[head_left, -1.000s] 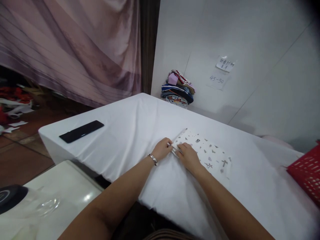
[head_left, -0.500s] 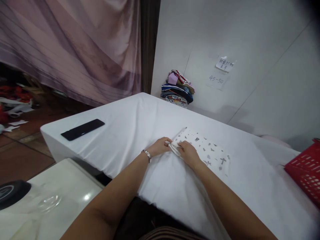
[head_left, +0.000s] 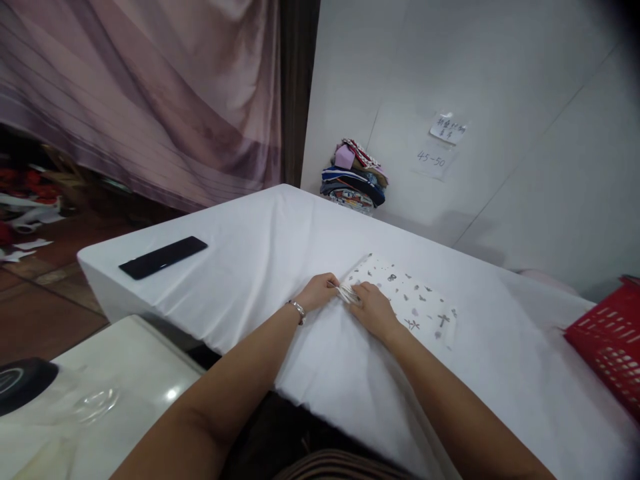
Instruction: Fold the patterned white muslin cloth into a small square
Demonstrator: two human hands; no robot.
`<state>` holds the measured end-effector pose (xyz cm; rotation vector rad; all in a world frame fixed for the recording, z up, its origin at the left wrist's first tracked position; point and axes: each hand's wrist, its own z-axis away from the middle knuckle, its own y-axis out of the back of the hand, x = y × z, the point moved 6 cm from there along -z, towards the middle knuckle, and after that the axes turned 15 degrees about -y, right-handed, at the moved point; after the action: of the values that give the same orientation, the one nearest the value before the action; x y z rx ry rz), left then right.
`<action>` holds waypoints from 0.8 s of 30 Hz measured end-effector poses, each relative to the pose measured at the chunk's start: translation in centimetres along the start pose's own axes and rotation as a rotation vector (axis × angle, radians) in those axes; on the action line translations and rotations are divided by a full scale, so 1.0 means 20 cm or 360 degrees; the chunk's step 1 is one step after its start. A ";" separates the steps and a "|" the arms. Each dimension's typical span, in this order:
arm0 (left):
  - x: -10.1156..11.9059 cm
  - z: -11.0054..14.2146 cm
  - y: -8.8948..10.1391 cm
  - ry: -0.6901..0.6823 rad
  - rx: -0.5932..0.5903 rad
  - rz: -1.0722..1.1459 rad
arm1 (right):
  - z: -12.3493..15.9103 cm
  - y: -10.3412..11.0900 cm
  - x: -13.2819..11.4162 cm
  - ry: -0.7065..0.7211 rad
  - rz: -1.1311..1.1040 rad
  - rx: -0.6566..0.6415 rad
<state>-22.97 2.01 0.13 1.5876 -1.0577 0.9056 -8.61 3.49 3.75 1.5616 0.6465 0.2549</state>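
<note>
A white cloth with a grey leaf and dragonfly print (head_left: 417,297) lies flat on the white-covered table (head_left: 250,267). Its near left edge is gathered into a bunched white fold (head_left: 347,292) between my hands. My left hand (head_left: 320,291), with a bracelet at the wrist, pinches the left end of that fold. My right hand (head_left: 374,307) is closed on the fold's right side, its fingers curled over the fabric. The fingertips are partly hidden by the cloth.
A black phone-like slab (head_left: 163,257) lies on the table's left side. Folded fabrics (head_left: 354,177) are stacked at the far edge by the wall. A red plastic basket (head_left: 607,340) stands at the right. A glossy white surface (head_left: 130,373) adjoins at lower left.
The fold between my hands looks more bunched and layered than before. My right hand has turned slightly over it, and my left hand has shifted a little left.
</note>
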 end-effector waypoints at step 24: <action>0.01 -0.02 0.00 0.0066 0.0085 -0.0122 | 0.06 0.22 0.51 -0.0335 -0.0271 0.0066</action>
<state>-22.98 2.43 0.48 1.6357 -0.9442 0.9177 1.34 8.07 5.65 1.5381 0.6176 -0.0507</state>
